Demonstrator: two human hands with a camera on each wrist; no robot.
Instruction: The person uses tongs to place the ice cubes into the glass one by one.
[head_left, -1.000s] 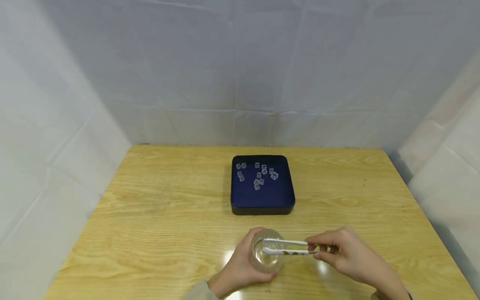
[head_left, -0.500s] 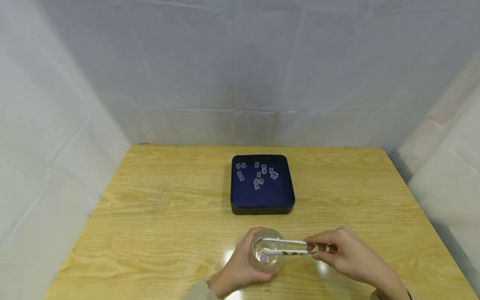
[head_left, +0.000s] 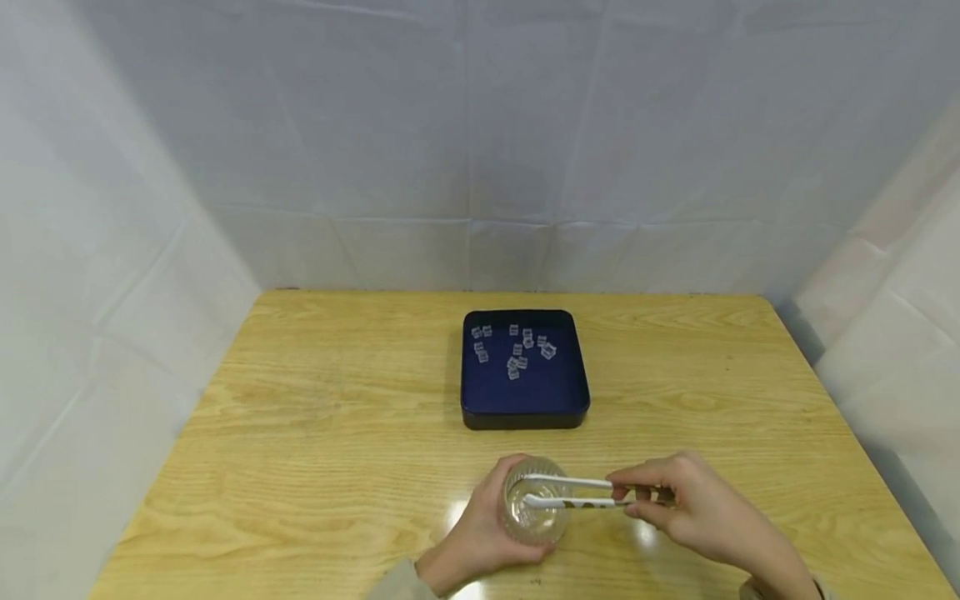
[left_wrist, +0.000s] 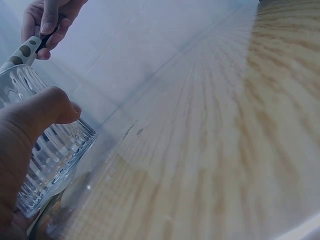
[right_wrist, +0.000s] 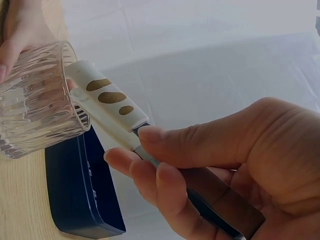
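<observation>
In the head view my left hand [head_left: 480, 529] grips a clear ribbed glass [head_left: 542, 533] near the front of the table, its thumb and fingers round the sides. From the right, my right hand [head_left: 701, 512] pinches a pair of tongs [head_left: 588, 503] between thumb and fingers. Their white arms stand apart, tips over the mouth of the glass. Brown spots mark one arm of the tongs [right_wrist: 112, 97] in the right wrist view. What lies at the bottom of the glass is hard to make out. Behind it, small clear cubes [head_left: 517, 350] lie in a dark blue tray [head_left: 525, 403].
The wood-grain table [head_left: 337, 417] stretches to both sides of the tray. White sheeting [head_left: 405, 150] hangs behind the table and along its left and right sides. The tray has low upright walls.
A clear bit by the tong tips a second ago sits lower in the glass half a second ago and is indistinct now. The tongs have shifted slightly left; the left hand stays put.
</observation>
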